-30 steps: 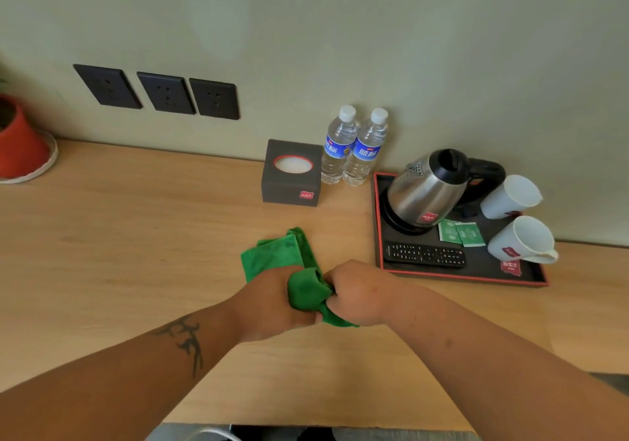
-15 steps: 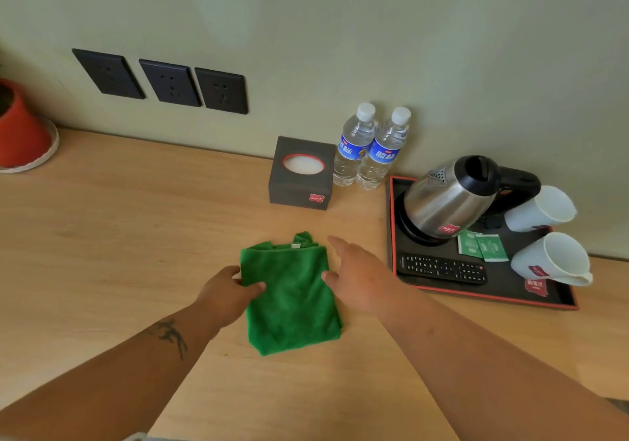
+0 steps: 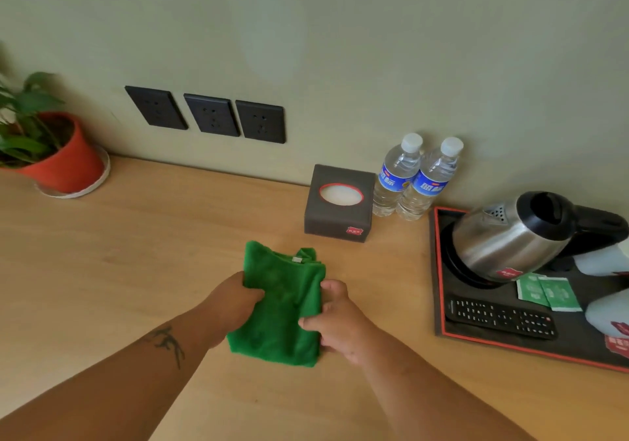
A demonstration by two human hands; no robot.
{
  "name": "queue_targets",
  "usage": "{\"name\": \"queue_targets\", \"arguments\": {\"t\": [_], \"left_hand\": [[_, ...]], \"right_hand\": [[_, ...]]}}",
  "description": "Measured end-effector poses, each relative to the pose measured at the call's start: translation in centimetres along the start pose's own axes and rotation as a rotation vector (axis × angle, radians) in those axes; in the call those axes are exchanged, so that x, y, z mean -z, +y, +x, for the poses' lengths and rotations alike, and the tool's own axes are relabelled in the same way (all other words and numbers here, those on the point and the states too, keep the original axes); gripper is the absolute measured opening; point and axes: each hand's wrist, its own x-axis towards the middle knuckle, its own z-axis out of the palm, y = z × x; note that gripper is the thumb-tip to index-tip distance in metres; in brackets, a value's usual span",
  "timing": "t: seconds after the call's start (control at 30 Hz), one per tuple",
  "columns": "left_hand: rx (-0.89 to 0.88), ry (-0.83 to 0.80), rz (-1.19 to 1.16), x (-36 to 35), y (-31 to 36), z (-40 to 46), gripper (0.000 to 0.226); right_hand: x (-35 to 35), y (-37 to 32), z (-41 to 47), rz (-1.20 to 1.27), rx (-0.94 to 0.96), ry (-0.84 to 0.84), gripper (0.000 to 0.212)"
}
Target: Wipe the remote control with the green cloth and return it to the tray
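Observation:
A folded green cloth [image 3: 282, 308] lies on the wooden counter in the middle of the head view. My left hand [image 3: 231, 308] grips its left edge and my right hand [image 3: 335, 321] grips its right edge. The black remote control [image 3: 500, 317] lies along the front of the black tray with a red rim [image 3: 510, 345] at the right, well apart from both hands.
On the tray stand a steel kettle [image 3: 514, 240], two green sachets [image 3: 548, 292] and white cups [image 3: 609, 311] at the frame edge. A dark tissue box [image 3: 338, 204] and two water bottles [image 3: 415, 177] stand by the wall. A potted plant [image 3: 51, 148] sits far left.
The cloth went from bunched between my hands to spread flat; now both hands hold its side edges. The camera view has shifted left, bringing the plant into sight.

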Motion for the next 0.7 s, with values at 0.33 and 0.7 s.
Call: {"name": "queue_targets", "arguments": {"t": [0.33, 0.7], "left_hand": [[-0.333, 0.480, 0.362, 6.3, 4.2, 5.8, 0.069], [-0.380, -0.060, 1.139, 1.7, 1.8, 7.8, 0.070]], "right_hand": [[-2.6, -8.6, 2.2, -0.215, 0.414, 0.080, 0.082], [1.8, -6.5, -0.6, -0.431, 0.417, 0.195, 0.072]]}}
